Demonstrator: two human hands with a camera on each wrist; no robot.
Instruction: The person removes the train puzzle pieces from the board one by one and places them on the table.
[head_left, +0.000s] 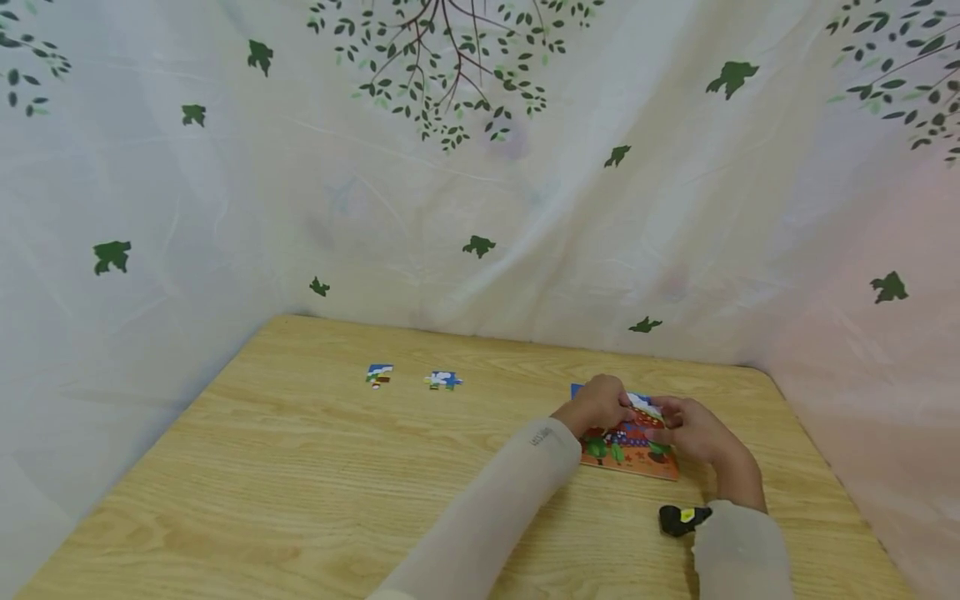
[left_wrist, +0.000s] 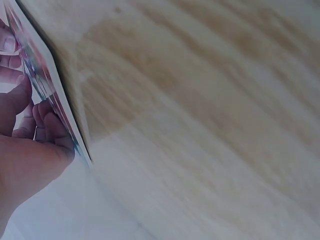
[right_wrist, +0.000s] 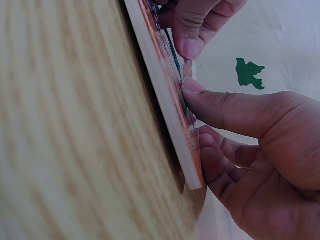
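A colourful jigsaw puzzle board, with an orange lower part and a blue upper edge, lies flat on the table at the right. My left hand is over its upper left part, thumb and fingers bent down to the picture. From the right, my right hand reaches in, fingertips near the board's right side. Between the two thumbs, a thin puzzle piece stands up just above the board, pinched by both hands. Curled fingers of the left hand rest at the board's edge. Much of the picture is hidden under the hands.
Two loose puzzle pieces lie on the wooden table at the far left: one with a white and blue top, another beside it. A black object with a yellow mark sits by the right sleeve. A leaf-printed white curtain hangs behind.
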